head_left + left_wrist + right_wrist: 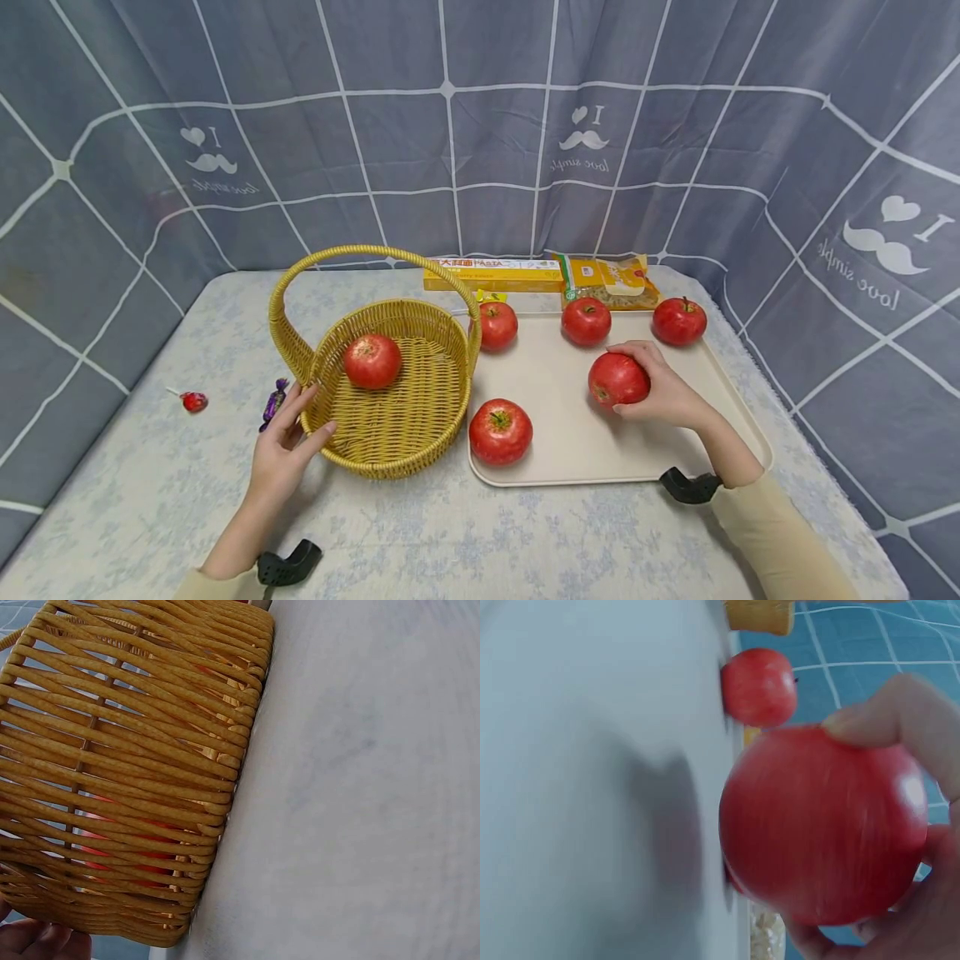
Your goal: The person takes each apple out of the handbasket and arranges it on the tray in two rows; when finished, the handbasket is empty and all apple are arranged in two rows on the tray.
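A yellow woven basket (392, 467) with a tall arched handle stands left of centre, one red apple (372, 362) inside it. My left hand (281, 450) grips its left rim, thumb over the edge. Some of those fingers (46, 941) show beside the weave in the left wrist view. Over the cream tray (570, 458), my right hand (660, 387) holds another red apple (821, 825) between thumb and fingers. A shadow lies under this apple, which is lifted off the tray. Several more apples sit on the tray, one being at its front left corner (500, 432).
Behind the tray lie a yellow pasta box (495, 275) and a bag of dry food (611, 282). A red lollipop (193, 402) and a purple wrapped candy (274, 404) lie left of the basket. A grey-blue checked curtain (495, 142) encloses the table.
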Available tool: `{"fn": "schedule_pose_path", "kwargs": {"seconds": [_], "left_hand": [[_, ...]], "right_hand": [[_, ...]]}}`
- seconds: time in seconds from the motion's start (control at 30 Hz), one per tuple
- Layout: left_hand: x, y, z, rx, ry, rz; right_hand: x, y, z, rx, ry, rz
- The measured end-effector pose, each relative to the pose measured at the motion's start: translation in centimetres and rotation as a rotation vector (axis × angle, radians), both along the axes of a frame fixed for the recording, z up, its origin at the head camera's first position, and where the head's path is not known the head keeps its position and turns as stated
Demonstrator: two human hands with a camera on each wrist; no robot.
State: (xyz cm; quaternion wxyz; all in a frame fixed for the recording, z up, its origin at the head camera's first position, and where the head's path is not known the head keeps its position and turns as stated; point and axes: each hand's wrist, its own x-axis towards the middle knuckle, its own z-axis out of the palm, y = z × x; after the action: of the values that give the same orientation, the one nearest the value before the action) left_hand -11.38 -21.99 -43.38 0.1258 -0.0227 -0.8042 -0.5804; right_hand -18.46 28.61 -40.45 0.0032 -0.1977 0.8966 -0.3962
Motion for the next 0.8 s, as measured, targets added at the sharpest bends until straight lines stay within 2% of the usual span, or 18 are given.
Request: {"fn": "schedule_pose_path", "kwargs": {"seconds": [0.2,0.33,0.57,0.7,0.8], "left_hand": [[0.0,0.1,0.0,0.004,-0.002,0.011],[0.0,0.1,0.1,0.003,-0.003,0.011],[0.0,0.1,0.1,0.006,-0.002,-0.002],[0.0,0.1,0.2,0.011,-0.003,0.001],[0.1,0.2,0.2,0.015,-0.005,0.006]], "right_hand": [[0.6,-0.2,-0.7,0.172,0.126,0.039],[1.4,-0.8,-0.8,0.215,0.162,0.086],[2.7,-1.4,-0.6,0.163,0.111,0.194],[3.3,-1.3,-0.8,0.148,0.064,0.180],[3.6,-1.3,-1.1,0.150,0.026,0.129]]}}
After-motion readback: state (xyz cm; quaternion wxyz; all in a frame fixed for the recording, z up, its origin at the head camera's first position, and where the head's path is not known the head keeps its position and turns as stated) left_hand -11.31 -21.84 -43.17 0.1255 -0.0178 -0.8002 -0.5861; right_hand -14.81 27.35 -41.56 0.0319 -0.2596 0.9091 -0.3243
